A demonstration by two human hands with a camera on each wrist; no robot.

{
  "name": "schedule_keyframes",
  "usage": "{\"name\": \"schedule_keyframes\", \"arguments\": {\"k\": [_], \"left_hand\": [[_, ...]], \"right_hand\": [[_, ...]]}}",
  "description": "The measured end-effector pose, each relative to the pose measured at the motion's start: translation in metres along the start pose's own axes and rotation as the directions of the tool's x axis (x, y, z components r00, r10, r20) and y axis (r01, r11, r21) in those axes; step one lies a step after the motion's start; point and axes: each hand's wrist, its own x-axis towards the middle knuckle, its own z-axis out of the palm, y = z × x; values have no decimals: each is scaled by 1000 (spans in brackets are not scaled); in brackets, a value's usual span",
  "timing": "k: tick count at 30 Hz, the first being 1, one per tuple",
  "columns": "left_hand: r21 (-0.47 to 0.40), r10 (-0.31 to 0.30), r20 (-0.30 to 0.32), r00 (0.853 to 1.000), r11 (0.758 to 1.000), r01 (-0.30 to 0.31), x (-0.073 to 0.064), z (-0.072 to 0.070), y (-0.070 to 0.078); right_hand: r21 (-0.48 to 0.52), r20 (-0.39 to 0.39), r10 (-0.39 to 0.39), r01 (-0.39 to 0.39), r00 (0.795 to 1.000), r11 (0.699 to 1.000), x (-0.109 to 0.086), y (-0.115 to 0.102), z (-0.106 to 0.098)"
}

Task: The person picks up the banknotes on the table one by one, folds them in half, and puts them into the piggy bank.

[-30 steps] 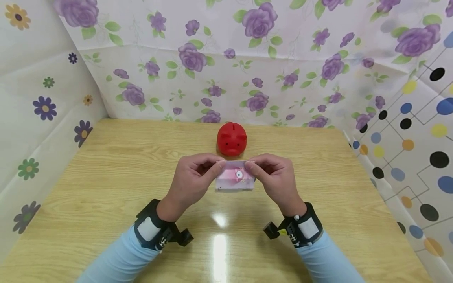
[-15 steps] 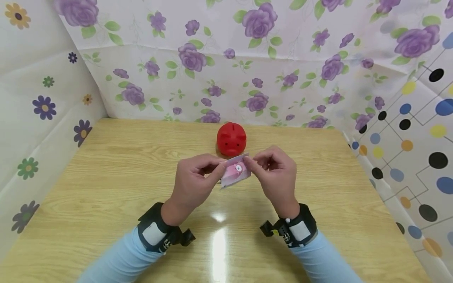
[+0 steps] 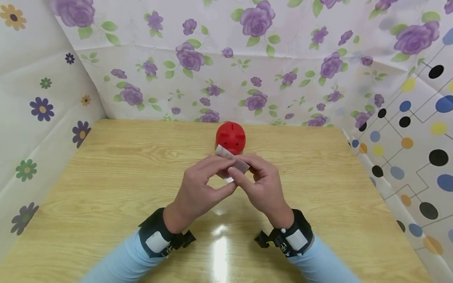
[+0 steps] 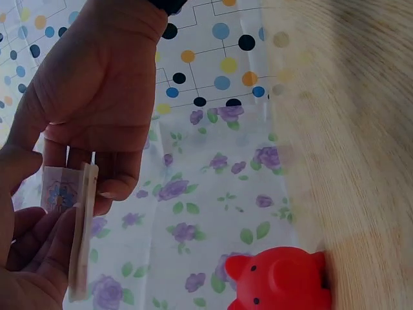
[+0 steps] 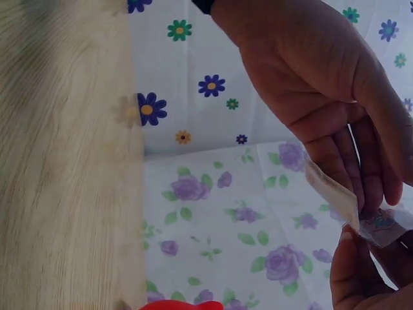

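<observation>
In the head view, both hands hold a small folded pink-and-white printed paper [image 3: 226,153] above the table, just in front of a red piggy bank [image 3: 231,133]. My left hand [image 3: 198,190] has its fingers along the paper's left part, with the thumb below. My right hand [image 3: 262,184] pinches the other side between thumb and fingers. Seen edge-on in the left wrist view, the folded paper [image 4: 80,242] has a thin flap with a blue flower-like print. In the right wrist view, the paper's pale fold [image 5: 335,194] stands between the two hands. Fingers hide much of it.
The wooden table [image 3: 116,177] runs to a purple-flowered sheet [image 3: 152,78] at the back. A daisy-patterned sheet [image 3: 32,137] hangs on the left and a dotted sheet [image 3: 417,157] on the right. The piggy bank's coin slot faces up.
The paper has gone from lying flat toward the view, through a tilt, to folded and turned. Both hands have come closer together. The piggy bank stays in place.
</observation>
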Motion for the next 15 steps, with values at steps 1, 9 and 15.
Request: {"name": "schedule_keyframes", "arguments": {"k": [1, 9, 15], "left_hand": [[-4, 6, 10, 1000, 1000, -6, 0, 0, 0], [-14, -148, -67, 987, 989, 147, 3, -6, -2], [-137, -348, 22, 937, 928, 348, 4, -9, -1]], "right_hand": [[7, -10, 14, -14, 1000, 1000, 0, -1, -1], [-5, -55, 163, -163, 985, 987, 3, -4, -11], [35, 15, 176, -177, 984, 984, 3, -4, -14]]}}
